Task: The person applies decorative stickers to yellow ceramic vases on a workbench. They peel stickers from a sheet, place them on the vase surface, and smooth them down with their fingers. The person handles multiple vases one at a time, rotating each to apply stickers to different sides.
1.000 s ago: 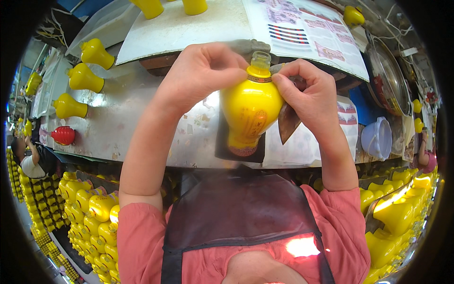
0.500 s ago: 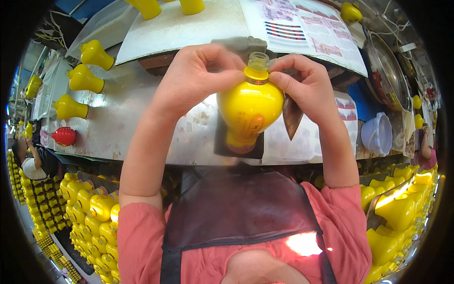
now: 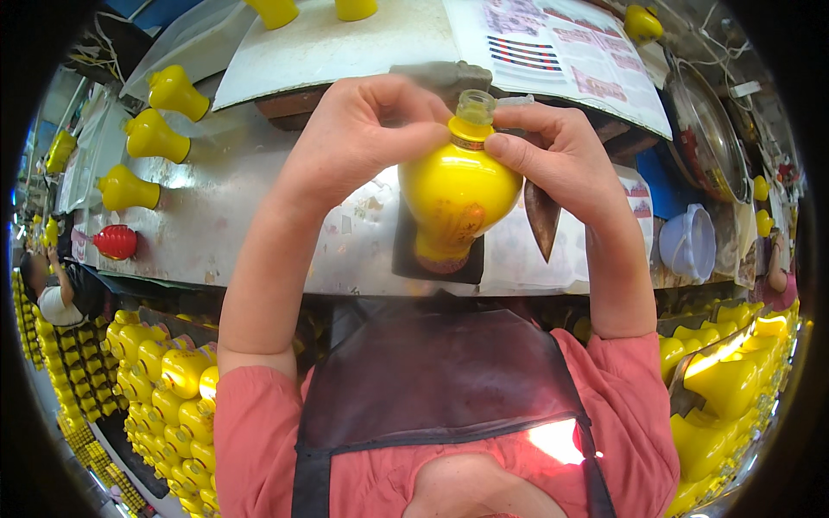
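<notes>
A glossy yellow bottle [image 3: 458, 192] stands on a dark pad [image 3: 414, 250], its clear glass mouth upward and a narrow patterned band [image 3: 467, 142] round its neck. My left hand [image 3: 380, 121] is closed, thumb and fingertips pinched against the left side of the neck. On the other side my right hand [image 3: 553, 142] presses its thumb to the neck by the band, fingers curled. From under that hand a pointed brown blade [image 3: 542, 223] sticks out downward; its upper end is hidden in the palm. What lies between the left fingertips is hidden.
Yellow bottles [image 3: 157, 135] lie at left near a red ribbed container [image 3: 116, 243]. A raised white board [image 3: 345, 60] carries printed sheets with dark strips [image 3: 524, 53]. A pale bucket [image 3: 688, 244] stands right. Many yellow bottles [image 3: 173, 414] fill both sides; other people work at the far edges.
Both hands stay at the bottle's neck, with the right thumb shifted slightly left. The bottle has turned a little, and the brown blade has swung slightly right.
</notes>
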The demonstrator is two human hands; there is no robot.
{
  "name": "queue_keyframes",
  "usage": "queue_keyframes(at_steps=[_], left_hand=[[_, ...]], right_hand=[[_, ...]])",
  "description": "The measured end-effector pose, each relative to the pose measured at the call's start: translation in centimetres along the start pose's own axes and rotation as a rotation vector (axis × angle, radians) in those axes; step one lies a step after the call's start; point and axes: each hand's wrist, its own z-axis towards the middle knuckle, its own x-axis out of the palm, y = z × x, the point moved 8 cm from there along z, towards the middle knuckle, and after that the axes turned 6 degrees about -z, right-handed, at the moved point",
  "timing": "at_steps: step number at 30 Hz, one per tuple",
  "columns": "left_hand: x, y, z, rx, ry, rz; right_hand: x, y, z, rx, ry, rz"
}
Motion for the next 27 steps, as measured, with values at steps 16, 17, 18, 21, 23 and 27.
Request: queue_keyframes(at_steps=[16,17,18,21,23,27], left_hand=[[-0.5,0.3,-0.8,0.021,-0.034,0.042],[-0.7,0.0,-0.9,0.058,-0.048,0.092],[-0.8,-0.3,-1.0,0.096,-0.060,0.143],[-1.6,0.5,-1.2,-0.003,-0.067,0.153],[-1.6,0.8,-1.3,-0.023,-0.033,0.093],[-1.6,1.1,-1.0,-0.042,-0.009,0.085]], right_hand=[[0.0,0.3,-0.2,-0.045,-0.052,-0.001],[0.1,0.3,-0.3,-0.051,-0.053,-0.004],[0.1,0.4,-0.3,-0.057,-0.055,-0.006],[0.1,0.5,-0.5,-0.057,-0.043,-0.040],[0.2,0.2,-0.6,-0.012,-0.005,-0.114],[-0.1,0.1,-0.8,0.017,-0.004,-0.095]])
